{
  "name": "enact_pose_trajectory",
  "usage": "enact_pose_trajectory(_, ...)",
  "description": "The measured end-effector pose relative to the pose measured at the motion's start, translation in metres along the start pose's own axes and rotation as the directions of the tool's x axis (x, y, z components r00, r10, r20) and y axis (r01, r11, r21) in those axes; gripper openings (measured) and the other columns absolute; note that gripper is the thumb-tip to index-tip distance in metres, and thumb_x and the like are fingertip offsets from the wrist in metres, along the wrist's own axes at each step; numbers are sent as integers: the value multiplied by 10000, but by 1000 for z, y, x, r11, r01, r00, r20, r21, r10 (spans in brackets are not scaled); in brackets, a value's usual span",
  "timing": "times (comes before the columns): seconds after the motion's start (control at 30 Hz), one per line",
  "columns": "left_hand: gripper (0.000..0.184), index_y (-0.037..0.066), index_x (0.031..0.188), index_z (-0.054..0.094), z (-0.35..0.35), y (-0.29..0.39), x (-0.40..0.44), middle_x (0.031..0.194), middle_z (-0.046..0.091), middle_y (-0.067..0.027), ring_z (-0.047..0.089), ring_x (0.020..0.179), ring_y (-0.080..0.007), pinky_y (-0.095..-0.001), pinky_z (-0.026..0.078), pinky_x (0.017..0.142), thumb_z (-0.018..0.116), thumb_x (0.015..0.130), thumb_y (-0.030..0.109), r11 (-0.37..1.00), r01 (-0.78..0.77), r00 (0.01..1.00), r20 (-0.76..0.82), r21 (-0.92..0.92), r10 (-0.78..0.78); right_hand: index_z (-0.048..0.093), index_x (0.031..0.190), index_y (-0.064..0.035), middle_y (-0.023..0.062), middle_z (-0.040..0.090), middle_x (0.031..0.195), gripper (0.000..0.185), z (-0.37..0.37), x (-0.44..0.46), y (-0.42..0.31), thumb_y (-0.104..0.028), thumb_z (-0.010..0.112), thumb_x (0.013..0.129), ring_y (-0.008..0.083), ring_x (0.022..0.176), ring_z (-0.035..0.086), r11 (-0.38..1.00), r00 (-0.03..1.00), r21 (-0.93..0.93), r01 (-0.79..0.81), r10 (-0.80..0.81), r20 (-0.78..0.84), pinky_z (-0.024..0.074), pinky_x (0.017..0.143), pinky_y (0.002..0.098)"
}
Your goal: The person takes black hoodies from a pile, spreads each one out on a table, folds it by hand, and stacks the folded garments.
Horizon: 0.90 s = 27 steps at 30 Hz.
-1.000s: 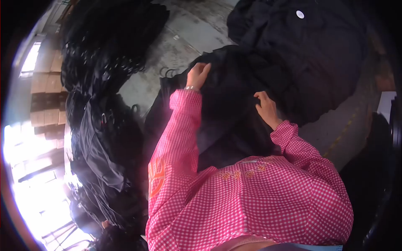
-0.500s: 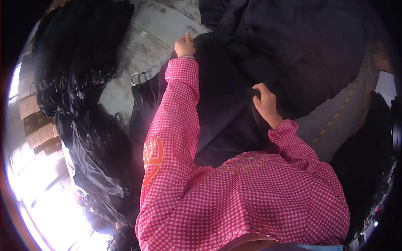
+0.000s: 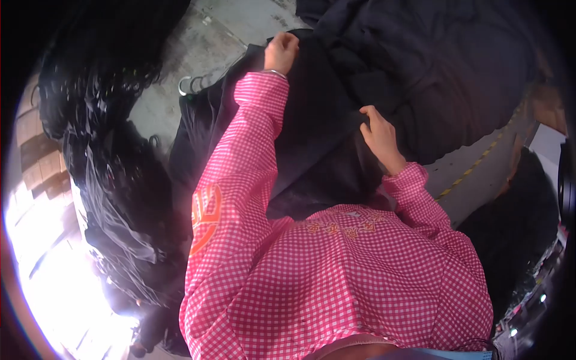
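A broad piece of black cloth (image 3: 312, 120) is spread in front of me, its surface creased and folded. My left hand (image 3: 281, 53) is curled closed at the cloth's far left edge, gripping it. Lower and to the right, my right hand (image 3: 382, 139) pinches a fold of the same cloth between thumb and bent fingers. The fingertips of both hands are partly lost against the dark fabric. Shiny metal rings (image 3: 185, 86) stick out at the cloth's left side.
A thick bundle of black pieces (image 3: 102, 78) hangs at my left, with more dark material (image 3: 126, 210) below it. Dark cloth (image 3: 444, 78) spreads at the far right. A worn grey surface (image 3: 222, 30) and a yellow-striped floor line (image 3: 471, 171) show. Brown boxes (image 3: 45, 159) stand at left.
Both hands appear slightly farther up in view, the left one also a little to the right. Its fingers have turned, and the cloth's left edge has shifted with it.
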<state>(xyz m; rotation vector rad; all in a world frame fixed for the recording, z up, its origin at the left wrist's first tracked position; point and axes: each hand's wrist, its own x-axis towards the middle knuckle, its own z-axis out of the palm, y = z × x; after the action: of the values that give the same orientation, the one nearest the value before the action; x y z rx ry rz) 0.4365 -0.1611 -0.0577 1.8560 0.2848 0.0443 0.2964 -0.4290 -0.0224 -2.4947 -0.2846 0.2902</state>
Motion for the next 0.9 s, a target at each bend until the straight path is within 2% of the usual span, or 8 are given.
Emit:
enact_pose_trajectory(0.17, 214, 3, 861, 620, -127, 65, -89, 740, 633, -96, 602, 653, -160, -228, 470, 620, 564, 827, 207, 931, 72, 967, -205, -359, -154, 498, 1124, -58, 131, 550, 1045, 408, -42, -4, -40, 55, 527, 733, 263, 840, 596, 961, 968, -156, 230, -242, -63, 491, 709, 346)
enact_pose_trajectory(0.27, 265, 12, 936, 616, -223, 32, -188, 783, 626, -108, 626, 720, -180, -215, 472, 645, 531, 875, 255, 932, 73, 905, -369, -356, -212, 503, 1126, -54, 126, 547, 1042, 389, -17, 4, -87, 47, 528, 750, 264, 863, 588, 946, 946, -50, 319, -321, -37, 488, 734, 347)
enact_pose_trajectory(0.43, 315, 50, 907, 608, -326, -54, -399, 720, 608, -67, 606, 607, -151, -217, 467, 530, 527, 880, 353, 866, 304, 546, -673, -396, -499, 514, 1120, -49, 108, 542, 1034, 351, 41, 4, -128, 24, 541, 777, 255, 897, 576, 879, 880, -45, 475, -475, 11, 484, 753, 340)
enact_pose_trajectory(0.6, 359, 61, 879, 599, -336, -129, -569, 691, 608, -67, 611, 575, -163, -259, 455, 469, 502, 887, 406, 731, 378, 338, -651, -568, -680, 540, 1118, -52, 67, 524, 1079, 328, 87, -38, -234, -10, 571, 794, 213, 852, 575, 649, 658, -124, 750, -752, 40, 475, 745, 291)
enact_pose_trajectory(0.67, 393, 52, 873, 599, -335, -162, -612, 693, 623, -74, 623, 590, -184, -280, 456, 477, 508, 879, 434, 506, 499, 230, -455, -704, -860, 561, 1093, -76, 60, 520, 1082, 304, 123, -74, -286, -42, 588, 793, 209, 867, 566, 470, 463, 27, 882, -876, 133, 472, 742, 286)
enact_pose_trajectory(0.77, 451, 27, 944, 580, -336, -174, -636, 787, 641, -122, 641, 644, -211, -277, 459, 495, 521, 868, 467, 379, 398, 257, -295, -836, -920, 574, 1080, -98, 60, 521, 1085, 276, 189, -116, -321, -88, 587, 804, 216, 899, 550, 411, 380, 114, 905, -899, 220, 464, 751, 303)
enact_pose_trajectory(0.83, 518, -14, 1044, 532, -345, -189, -644, 905, 629, -179, 648, 696, -246, -328, 487, 530, 556, 852, 467, 271, 7, 412, -244, -963, -878, 575, 1086, -105, 68, 518, 1084, 265, 232, -130, -315, -138, 577, 823, 228, 900, 532, 308, 291, -20, 951, -873, 392, 452, 752, 317)
enact_pose_trajectory(0.9, 524, -19, 1062, 517, -360, -189, -646, 931, 619, -190, 646, 695, -255, -347, 493, 536, 571, 848, 455, 318, -39, 295, -315, -947, -902, 573, 1096, -97, 79, 515, 1102, 267, 240, -137, -323, -165, 562, 837, 239, 893, 517, 333, 317, -14, 943, -880, 354, 442, 754, 326)
